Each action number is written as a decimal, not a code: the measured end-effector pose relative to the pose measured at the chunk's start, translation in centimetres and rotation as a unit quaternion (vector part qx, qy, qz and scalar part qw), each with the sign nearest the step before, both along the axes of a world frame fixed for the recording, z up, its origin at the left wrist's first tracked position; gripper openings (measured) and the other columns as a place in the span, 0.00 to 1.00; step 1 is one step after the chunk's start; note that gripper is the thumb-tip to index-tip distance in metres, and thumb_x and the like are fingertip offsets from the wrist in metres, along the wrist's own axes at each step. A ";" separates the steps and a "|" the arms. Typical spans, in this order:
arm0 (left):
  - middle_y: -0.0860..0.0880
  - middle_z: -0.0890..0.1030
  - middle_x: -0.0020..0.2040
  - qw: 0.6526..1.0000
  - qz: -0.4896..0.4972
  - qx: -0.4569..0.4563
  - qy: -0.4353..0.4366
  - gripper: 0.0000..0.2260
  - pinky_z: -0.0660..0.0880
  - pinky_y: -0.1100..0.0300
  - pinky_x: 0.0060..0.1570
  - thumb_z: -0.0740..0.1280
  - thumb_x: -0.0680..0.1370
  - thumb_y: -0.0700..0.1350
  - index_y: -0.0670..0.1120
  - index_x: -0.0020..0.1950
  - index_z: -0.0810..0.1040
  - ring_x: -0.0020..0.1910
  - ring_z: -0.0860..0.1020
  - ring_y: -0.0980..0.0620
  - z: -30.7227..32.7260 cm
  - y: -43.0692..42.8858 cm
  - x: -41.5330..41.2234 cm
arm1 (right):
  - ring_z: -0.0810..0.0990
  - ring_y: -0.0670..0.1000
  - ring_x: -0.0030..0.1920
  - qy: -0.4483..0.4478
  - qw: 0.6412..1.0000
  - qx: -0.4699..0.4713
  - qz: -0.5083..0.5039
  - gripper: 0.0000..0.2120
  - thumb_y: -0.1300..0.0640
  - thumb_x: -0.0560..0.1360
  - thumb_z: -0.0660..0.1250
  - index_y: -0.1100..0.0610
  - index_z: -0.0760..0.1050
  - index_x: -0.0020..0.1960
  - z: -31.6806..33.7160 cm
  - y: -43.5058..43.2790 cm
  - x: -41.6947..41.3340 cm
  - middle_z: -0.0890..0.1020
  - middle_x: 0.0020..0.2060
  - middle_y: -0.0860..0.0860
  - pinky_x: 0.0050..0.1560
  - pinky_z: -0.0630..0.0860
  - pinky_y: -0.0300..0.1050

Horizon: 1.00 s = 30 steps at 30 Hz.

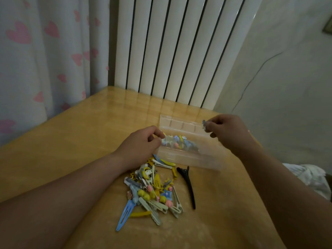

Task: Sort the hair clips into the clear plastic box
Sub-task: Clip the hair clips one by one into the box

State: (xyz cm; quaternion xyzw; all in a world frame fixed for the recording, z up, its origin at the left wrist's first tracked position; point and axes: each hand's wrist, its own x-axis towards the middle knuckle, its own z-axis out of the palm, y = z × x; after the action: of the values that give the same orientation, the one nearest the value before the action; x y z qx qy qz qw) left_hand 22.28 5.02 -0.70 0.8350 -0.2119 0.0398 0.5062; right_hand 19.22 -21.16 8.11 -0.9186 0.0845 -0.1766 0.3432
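My two hands at the clear plastic box [188, 157], which lies on the table [71, 141] toward its far right corner, lid [179, 123] tipped open toward the far edge. The box's long axis runs left to right, parallel to that far edge, with one hand at each end.

My left hand [143, 139] has its fingers curled, thumb and forefinger pinching the left end of the box, as far as I can tell, and steadying it. My right hand [226, 130] hangs above the right end, pinching a small clip [204, 124] between thumb and fingertips. The clip sits just over the lid's right corner, apart from the box floor.

A few sorted clips [181, 142] are bunched in the left half of the box, and the right half shows bare. The unsorted pile of hair clips [150, 191] lies toward the near edge, just in front of the box, with a long black clip [187, 184] beside it on the right.

Judgement: the right hand is the nearer to the open space. The drop calls for a short move down and slightly toward me, into the right part of the box. Most of the sorting remains.
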 end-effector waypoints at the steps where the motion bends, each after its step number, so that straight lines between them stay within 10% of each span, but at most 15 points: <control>1: 0.44 0.79 0.41 1.000 -0.001 -0.003 0.000 0.07 0.69 0.55 0.36 0.64 0.85 0.48 0.57 0.57 0.81 0.30 0.70 0.59 0.0 0.0 0.0 | 0.85 0.51 0.43 0.024 1.000 -0.020 0.000 0.06 0.52 0.80 0.73 0.52 0.85 0.46 -0.2 -0.3 1.0 0.87 0.42 0.50 0.40 0.81 0.49; 20: 0.50 0.77 0.40 1.000 -0.004 -0.007 0.008 0.07 0.69 0.56 0.35 0.64 0.84 0.48 0.55 0.58 0.81 0.33 0.72 0.54 -0.2 0.0 0.0 | 0.83 0.49 0.45 0.133 0.986 -0.095 0.029 0.06 0.61 0.79 0.72 0.55 0.88 0.50 -3.2 -0.1 4.6 0.87 0.44 0.50 0.45 0.77 0.44; 30: 0.44 0.78 0.41 1.000 -0.003 0.003 0.003 0.07 0.70 0.54 0.36 0.64 0.85 0.48 0.55 0.59 0.81 0.33 0.72 0.53 0.0 0.0 -0.2 | 0.83 0.41 0.44 -0.090 0.992 0.018 0.084 0.06 0.56 0.82 0.69 0.48 0.84 0.53 -2.5 4.2 -4.3 0.86 0.44 0.44 0.45 0.78 0.40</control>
State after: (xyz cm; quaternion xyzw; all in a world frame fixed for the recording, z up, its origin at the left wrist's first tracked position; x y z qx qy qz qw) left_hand 22.10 5.06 -0.72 0.8362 -0.2133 0.0349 0.5041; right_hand 14.93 -16.94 5.62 -0.8968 -0.0214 -0.2271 0.3791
